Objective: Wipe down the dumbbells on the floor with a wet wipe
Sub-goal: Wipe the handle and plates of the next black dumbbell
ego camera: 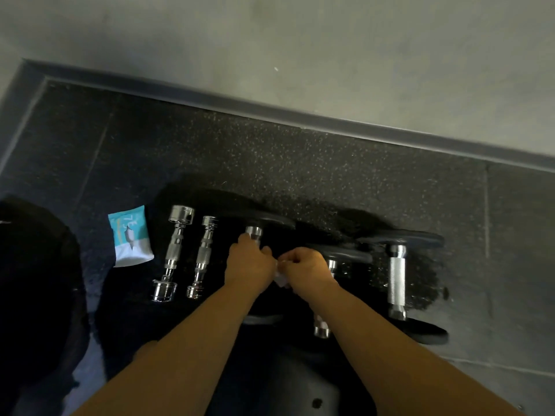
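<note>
Holding a small white wet wipe between both hands, over the dumbbells on the floor.
The left hand and right hand pinch it closed; wiping looks barely begun. Five dumbbells wait beside the wipe pack.

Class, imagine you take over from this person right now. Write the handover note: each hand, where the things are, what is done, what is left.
Left hand and right hand meet above the middle dumbbells, both pinching a small white wet wipe.
Wipe packet lies on the mat, left of the row.
Two small chrome dumbbells lie beside it; three black-plated ones follow, the rightmost in full view.
Done: wipe is out. Which dumbbells are already clean cannot be told.
Left: wipe the dumbbells.
</note>
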Motion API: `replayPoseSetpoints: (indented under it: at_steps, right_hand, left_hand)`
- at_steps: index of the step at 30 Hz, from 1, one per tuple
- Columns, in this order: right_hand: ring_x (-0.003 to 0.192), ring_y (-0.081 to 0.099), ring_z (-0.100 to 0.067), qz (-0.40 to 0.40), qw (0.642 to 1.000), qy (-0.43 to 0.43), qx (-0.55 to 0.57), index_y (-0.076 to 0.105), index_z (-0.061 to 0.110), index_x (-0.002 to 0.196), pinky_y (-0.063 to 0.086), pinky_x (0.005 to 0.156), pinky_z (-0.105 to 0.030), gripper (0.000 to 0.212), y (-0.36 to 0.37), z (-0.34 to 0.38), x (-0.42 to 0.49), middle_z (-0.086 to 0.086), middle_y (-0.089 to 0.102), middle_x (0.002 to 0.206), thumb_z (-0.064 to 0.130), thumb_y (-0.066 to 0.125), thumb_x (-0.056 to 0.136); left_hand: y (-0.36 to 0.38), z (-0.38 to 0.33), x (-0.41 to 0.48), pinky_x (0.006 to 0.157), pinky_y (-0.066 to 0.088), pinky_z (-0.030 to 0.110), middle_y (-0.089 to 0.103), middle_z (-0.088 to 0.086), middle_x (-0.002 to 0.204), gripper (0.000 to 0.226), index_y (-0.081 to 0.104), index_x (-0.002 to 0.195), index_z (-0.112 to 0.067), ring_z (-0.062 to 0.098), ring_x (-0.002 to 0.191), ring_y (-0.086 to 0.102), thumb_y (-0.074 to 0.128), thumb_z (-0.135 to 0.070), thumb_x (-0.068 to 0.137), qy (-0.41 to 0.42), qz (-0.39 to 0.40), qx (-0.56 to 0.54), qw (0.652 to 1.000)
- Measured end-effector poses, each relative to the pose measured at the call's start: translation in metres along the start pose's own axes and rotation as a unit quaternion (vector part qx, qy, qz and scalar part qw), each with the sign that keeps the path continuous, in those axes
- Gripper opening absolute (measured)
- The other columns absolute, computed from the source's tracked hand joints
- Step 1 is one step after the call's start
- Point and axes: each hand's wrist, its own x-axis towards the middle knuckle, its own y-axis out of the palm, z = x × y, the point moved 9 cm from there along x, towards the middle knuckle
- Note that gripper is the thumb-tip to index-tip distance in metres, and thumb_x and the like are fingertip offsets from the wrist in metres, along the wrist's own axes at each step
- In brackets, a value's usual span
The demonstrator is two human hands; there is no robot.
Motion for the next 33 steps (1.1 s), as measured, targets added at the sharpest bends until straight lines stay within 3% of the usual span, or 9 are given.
replayPoseSetpoints:
  at_steps: [4,6,7,8,9,12,16,25,33]
  right_hand:
    - [0.054,0.052,-0.013,0.017,0.999,-0.029,0.008,0.067,0.005,0.089,0.041,0.041,-0.017,0.013,-0.06,0.019,-0.026,-0.006,0.059,0.068,0.012,0.057,0.092]
    - [0.052,0.051,-0.012,0.031,0.997,-0.038,0.063,0.066,0.008,0.088,0.038,0.039,-0.016,0.012,-0.092,0.025,-0.037,-0.005,0.059,0.066,0.012,0.056,0.092]
    - [0.052,0.052,-0.011,0.035,0.995,-0.042,0.086,0.067,0.01,0.086,0.037,0.043,-0.018,0.012,-0.106,0.026,-0.04,-0.004,0.06,0.064,0.014,0.057,0.091]
    - [0.053,0.052,-0.01,0.037,0.993,-0.045,0.102,0.068,0.011,0.085,0.037,0.047,-0.019,0.012,-0.118,0.027,-0.041,-0.001,0.062,0.063,0.017,0.058,0.091]
    - [0.055,0.052,-0.01,0.037,0.992,-0.044,0.114,0.069,0.013,0.085,0.037,0.051,-0.021,0.013,-0.13,0.025,-0.042,0.001,0.063,0.061,0.02,0.059,0.09]
    - [0.057,0.054,-0.009,0.041,0.986,-0.039,0.156,0.071,0.013,0.088,0.04,0.052,-0.021,0.012,-0.149,0.023,-0.038,0.0,0.063,0.066,0.024,0.066,0.086]
    - [0.058,0.054,-0.01,0.062,0.981,-0.042,0.181,0.07,0.013,0.089,0.039,0.053,-0.021,0.01,-0.147,0.028,-0.033,0.0,0.062,0.069,0.021,0.068,0.084]
    - [0.062,0.054,-0.012,0.103,0.97,-0.056,0.215,0.07,0.01,0.092,0.039,0.05,-0.021,0.013,-0.137,0.036,-0.03,-0.004,0.062,0.074,0.017,0.07,0.081]
    - [0.071,0.056,-0.009,0.116,0.971,-0.082,0.19,0.069,0.008,0.11,0.039,0.055,-0.02,0.034,-0.136,0.058,-0.062,-0.005,0.065,0.089,0.018,0.073,0.078]
  left_hand:
    - [0.018,-0.004,-0.027,0.082,0.047,0.037,0.062,0.017,0.114,0.028,0.056,0.118,-0.002,0.033,0.105,0.06,0.043,-0.016,0.097,-0.059,-0.024,-0.141,0.988]
    - [0.053,-0.015,-0.038,0.081,0.049,0.03,0.064,0.021,0.114,0.027,0.061,0.114,0.0,0.031,0.108,0.062,0.054,-0.013,0.092,-0.087,0.066,-0.224,0.968]
    - [0.073,-0.021,-0.044,0.077,0.049,0.024,0.067,0.022,0.105,0.027,0.066,0.108,0.001,0.026,0.1,0.066,0.067,-0.011,0.084,-0.082,0.137,-0.208,0.965]
    - [0.082,-0.026,-0.043,0.071,0.049,0.023,0.067,0.019,0.098,0.031,0.068,0.103,0.0,0.022,0.093,0.067,0.076,-0.014,0.076,-0.032,0.12,-0.245,0.961]
    - [0.1,-0.02,-0.052,0.072,0.049,0.025,0.066,0.016,0.101,0.037,0.065,0.109,0.001,0.023,0.095,0.065,0.074,-0.017,0.078,-0.114,0.165,-0.251,0.947]
    - [0.134,-0.008,-0.071,0.089,0.048,0.035,0.057,0.014,0.121,0.05,0.045,0.133,0.001,0.028,0.107,0.057,0.057,-0.025,0.092,-0.151,0.222,-0.141,0.953]
    - [0.15,-0.009,-0.07,0.095,0.048,0.041,0.052,0.017,0.129,0.053,0.036,0.139,-0.004,0.031,0.112,0.055,0.056,-0.019,0.093,-0.136,0.23,-0.131,0.955]
    - [0.143,-0.012,-0.066,0.078,0.048,0.032,0.057,0.019,0.121,0.041,0.044,0.132,-0.003,0.031,0.106,0.059,0.052,-0.014,0.093,-0.103,0.201,-0.097,0.969]
    - [0.097,-0.047,-0.087,0.055,0.043,0.025,0.058,0.011,0.09,0.028,0.055,0.114,0.001,0.014,0.066,0.053,0.052,-0.015,0.091,-0.07,0.189,-0.12,0.972]
